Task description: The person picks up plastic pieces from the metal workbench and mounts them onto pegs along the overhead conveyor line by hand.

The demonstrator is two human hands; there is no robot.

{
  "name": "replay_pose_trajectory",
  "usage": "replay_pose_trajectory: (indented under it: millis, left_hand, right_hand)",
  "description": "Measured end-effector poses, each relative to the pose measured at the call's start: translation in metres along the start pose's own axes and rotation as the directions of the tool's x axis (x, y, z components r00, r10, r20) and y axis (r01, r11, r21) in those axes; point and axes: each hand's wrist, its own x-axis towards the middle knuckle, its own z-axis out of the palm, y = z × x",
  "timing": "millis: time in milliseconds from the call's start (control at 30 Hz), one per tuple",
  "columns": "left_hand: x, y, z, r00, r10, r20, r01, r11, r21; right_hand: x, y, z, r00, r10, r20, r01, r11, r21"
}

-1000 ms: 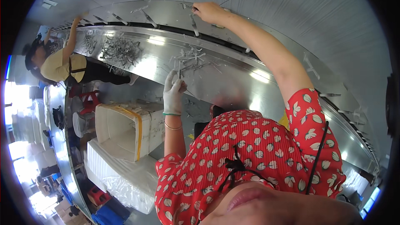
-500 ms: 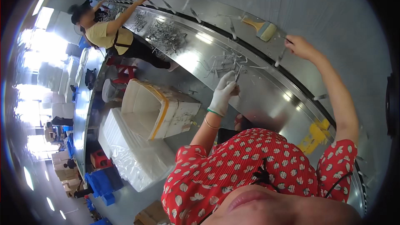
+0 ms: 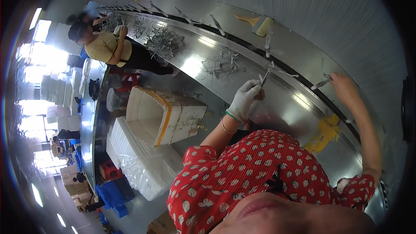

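My left hand [image 3: 243, 100], in a white glove, is closed around a slim metal tool [image 3: 265, 77] and holds it upright above the shiny steel table [image 3: 286, 112]. My bare right hand [image 3: 344, 86] reaches far out to the dark strip [image 3: 303, 80] along the table's back and pinches a small metal piece [image 3: 320, 85] lying on it. A loose pile of similar metal tools [image 3: 223, 64] lies just beyond my left hand. Several single pieces are spaced along the strip.
A bigger heap of metal tools [image 3: 162, 41] lies further left, near a co-worker in a yellow shirt [image 3: 106, 47]. A yellow-handled brush [image 3: 256, 21] rests behind the strip. A yellow patch [image 3: 325, 133] marks the table. White foam boxes [image 3: 164, 115] stand on the floor.
The view has swung right along the table. My right hand has shifted along the strip to another metal piece. My left hand stays by the pile, holding a tool.
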Motion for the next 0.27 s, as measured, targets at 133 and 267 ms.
replay_pose_trajectory:
  millis: [133,267]
  left_hand:
    - [0.005,-0.003,0.019,0.997,0.001,0.073,0.001,1.0,-0.027]
    - [0.006,-0.008,0.03,0.994,-0.034,0.099,0.031,0.999,0.031]
  right_hand:
    - [-0.053,0.042,-0.015,0.82,0.35,0.452,-0.572,0.518,0.636]
    - [-0.098,0.049,-0.012,0.852,0.407,0.328,-0.504,0.806,0.31]
